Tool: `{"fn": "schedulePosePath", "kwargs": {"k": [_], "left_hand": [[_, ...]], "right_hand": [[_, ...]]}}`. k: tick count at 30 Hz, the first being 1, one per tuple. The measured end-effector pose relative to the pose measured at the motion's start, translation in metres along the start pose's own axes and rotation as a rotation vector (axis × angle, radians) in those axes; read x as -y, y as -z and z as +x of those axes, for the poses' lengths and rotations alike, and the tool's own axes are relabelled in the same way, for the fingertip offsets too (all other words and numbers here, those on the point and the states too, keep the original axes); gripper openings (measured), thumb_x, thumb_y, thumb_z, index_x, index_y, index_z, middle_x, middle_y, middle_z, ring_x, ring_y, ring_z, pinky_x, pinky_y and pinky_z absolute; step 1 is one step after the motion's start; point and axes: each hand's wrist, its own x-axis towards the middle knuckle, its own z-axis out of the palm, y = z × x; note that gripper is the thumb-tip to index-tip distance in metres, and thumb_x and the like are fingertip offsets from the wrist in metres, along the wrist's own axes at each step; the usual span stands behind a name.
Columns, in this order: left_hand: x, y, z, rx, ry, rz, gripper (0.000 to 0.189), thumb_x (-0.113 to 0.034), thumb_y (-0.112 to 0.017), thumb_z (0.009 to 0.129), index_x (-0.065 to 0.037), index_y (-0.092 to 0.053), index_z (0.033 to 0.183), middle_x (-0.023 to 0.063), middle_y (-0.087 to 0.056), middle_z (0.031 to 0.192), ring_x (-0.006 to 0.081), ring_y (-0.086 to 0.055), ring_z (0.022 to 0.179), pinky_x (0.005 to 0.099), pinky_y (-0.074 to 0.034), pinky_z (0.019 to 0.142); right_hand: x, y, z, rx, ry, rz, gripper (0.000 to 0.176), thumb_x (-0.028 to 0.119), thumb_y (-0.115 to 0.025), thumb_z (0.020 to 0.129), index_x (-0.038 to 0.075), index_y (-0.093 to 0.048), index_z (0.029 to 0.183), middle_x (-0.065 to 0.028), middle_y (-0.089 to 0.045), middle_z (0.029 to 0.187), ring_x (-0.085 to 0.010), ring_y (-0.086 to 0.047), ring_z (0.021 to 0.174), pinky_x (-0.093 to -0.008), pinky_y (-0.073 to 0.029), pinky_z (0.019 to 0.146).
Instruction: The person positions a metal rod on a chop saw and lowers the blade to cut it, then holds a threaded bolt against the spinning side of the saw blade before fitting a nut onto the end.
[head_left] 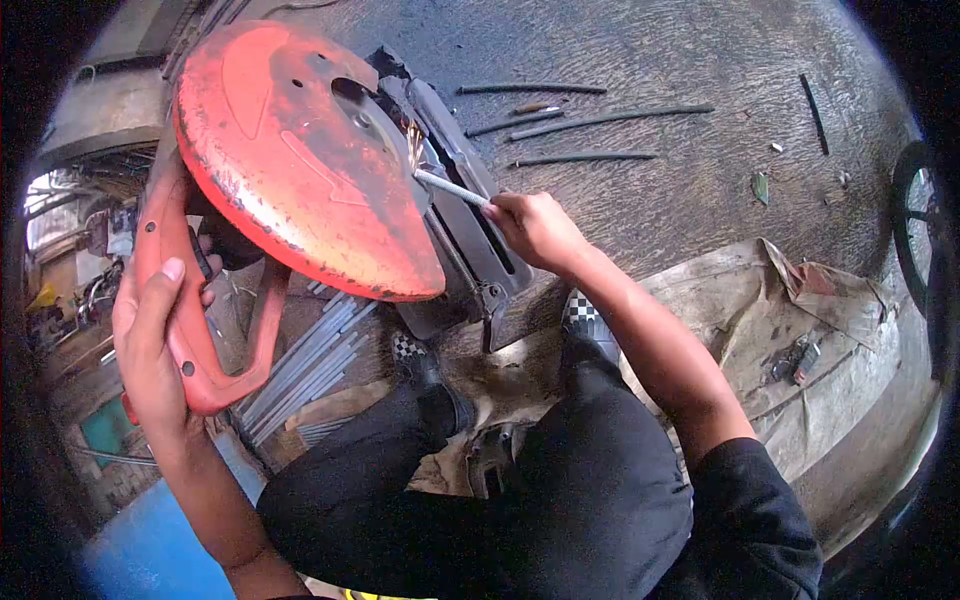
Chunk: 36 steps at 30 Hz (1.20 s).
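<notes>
My left hand (160,320) is wrapped round the red handle (185,345) of a cut-off saw, with the thumb over the grip. The saw's scuffed red blade guard (300,170) hides most of the disc. In my right hand (535,228) is a grey metal rod (452,188), closed in the fingers. Its far end meets the saw beside the guard, where orange sparks (414,148) fly. Under the guard lies the saw's dark metal base (470,235). The exact contact between disc and rod is hidden.
Several dark rods (610,120) lie on the rough floor beyond the saw. A bundle of grey rods (310,360) rests beneath the handle, near my shoe (430,385). At right, a crumpled tan cloth (770,350) carries a small dark object (797,360). A wheel-like rim (912,230) stands at far right.
</notes>
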Motion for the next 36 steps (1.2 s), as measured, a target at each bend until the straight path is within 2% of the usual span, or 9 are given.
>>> {"fn": "schedulePosePath", "kwargs": {"k": [11,17,23,29,31,32,33,35,36], "left_hand": [[-0.005,-0.009,-0.002,0.0,-0.025,-0.067,0.039,-0.016,-0.055,0.087,0.006,-0.048,0.119,0.012,-0.06,0.102,0.0154,-0.059,0.086,0.0247,-0.045,0.074],[-0.006,-0.011,-0.003,-0.024,-0.019,-0.05,0.039,-0.016,-0.055,0.087,0.005,-0.049,0.118,0.0116,-0.06,0.101,0.014,-0.058,0.085,0.0242,-0.046,0.072],[-0.003,-0.01,-0.002,-0.044,-0.029,-0.04,0.04,-0.018,-0.056,0.086,0.005,-0.049,0.118,0.0111,-0.06,0.1,0.013,-0.058,0.083,0.0231,-0.046,0.07],[-0.006,-0.012,-0.003,-0.039,-0.029,-0.07,0.04,-0.017,-0.055,0.087,0.005,-0.048,0.119,0.0109,-0.06,0.099,0.0125,-0.058,0.083,0.0226,-0.046,0.07],[-0.005,-0.011,-0.003,-0.036,-0.031,-0.073,0.04,-0.016,-0.055,0.087,0.005,-0.048,0.119,0.0109,-0.06,0.098,0.0124,-0.058,0.083,0.0225,-0.046,0.07],[-0.003,-0.007,-0.002,-0.013,-0.023,-0.035,0.04,-0.015,-0.054,0.087,0.005,-0.048,0.12,0.011,-0.06,0.098,0.0123,-0.058,0.083,0.0223,-0.045,0.07],[-0.002,-0.004,-0.001,0.009,-0.015,0.003,0.04,-0.014,-0.054,0.086,0.005,-0.047,0.12,0.011,-0.06,0.098,0.0122,-0.058,0.083,0.0221,-0.045,0.071],[-0.003,-0.006,-0.003,-0.006,-0.014,-0.01,0.04,-0.014,-0.054,0.086,0.005,-0.047,0.121,0.0109,-0.06,0.099,0.0123,-0.058,0.083,0.0223,-0.045,0.071],[-0.004,-0.008,-0.003,-0.019,-0.015,-0.025,0.04,-0.013,-0.054,0.086,0.005,-0.047,0.121,0.0107,-0.06,0.099,0.0124,-0.057,0.083,0.0224,-0.045,0.072]], "right_hand": [[0.003,-0.008,-0.003,-0.073,0.155,-0.059,0.023,0.025,-0.056,0.086,0.003,-0.058,0.08,-0.0222,-0.059,0.07,-0.0421,-0.058,0.067,-0.0494,-0.048,0.061],[0.004,-0.015,-0.005,-0.075,0.173,-0.247,0.019,0.019,-0.055,0.085,0.003,-0.056,0.094,-0.0174,-0.061,0.075,-0.0371,-0.062,0.067,-0.0473,-0.05,0.061],[0.011,-0.016,-0.012,-0.083,0.156,-0.332,0.036,0.017,-0.056,0.082,0.002,-0.053,0.115,-0.0169,-0.061,0.083,-0.0351,-0.062,0.067,-0.0451,-0.051,0.061],[0.01,-0.008,-0.021,-0.143,0.195,-0.156,0.039,0.021,-0.056,0.081,0.001,-0.056,0.115,-0.0178,-0.06,0.075,-0.0353,-0.061,0.065,-0.0435,-0.05,0.061],[0.002,-0.007,-0.018,0.007,-0.123,0.269,0.035,0.024,-0.055,0.084,0.0,-0.061,0.108,-0.0172,-0.057,0.067,-0.0286,-0.061,0.061,-0.0397,-0.048,0.061],[-0.002,-0.007,-0.016,0.077,-0.168,0.396,0.033,0.025,-0.054,0.087,-0.001,-0.063,0.105,-0.0093,-0.054,0.06,-0.0168,-0.055,0.055,-0.0336,-0.044,0.055],[-0.005,-0.004,-0.014,0.08,-0.166,0.398,0.033,0.025,-0.054,0.087,-0.001,-0.063,0.105,-0.0093,-0.054,0.06,-0.0168,-0.055,0.055,-0.0336,-0.044,0.055],[-0.004,0.002,-0.011,0.308,-0.318,0.756,0.03,0.023,-0.052,0.09,0.0,-0.063,0.105,-0.0006,-0.05,0.06,-0.0084,-0.048,0.054,-0.0286,-0.039,0.049],[0.0,0.002,-0.012,0.308,-0.326,0.852,0.023,0.023,-0.047,0.095,0.009,-0.053,0.077,0.0074,-0.036,0.058,-0.0027,-0.031,0.05,-0.0218,-0.024,0.044]]}}
